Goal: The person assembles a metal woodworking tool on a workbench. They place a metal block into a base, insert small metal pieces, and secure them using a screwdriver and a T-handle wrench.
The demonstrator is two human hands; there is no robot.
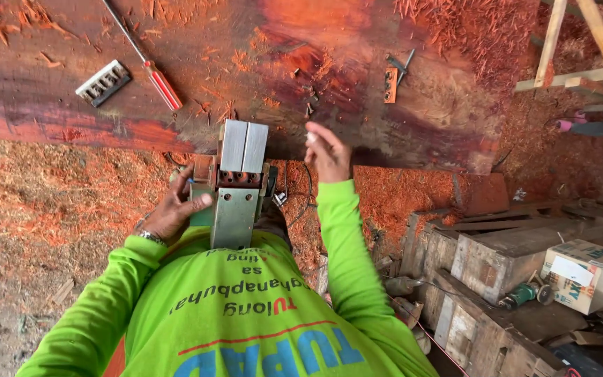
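Left hand (176, 209) grips the planer (239, 185) body, fingers (193, 202) wrapped on its left side, planer held sole-up against the chest just below the red worktop (399, 132) edge; right of planer, right hand (328, 155) raised, fingers loosely curled, holding nothing visible.

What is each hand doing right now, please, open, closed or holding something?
Left hand: closed on the side of the grey metal electric planer, held upside down.
Right hand: raised, fingers pinching something small and pale; what it is cannot be told.
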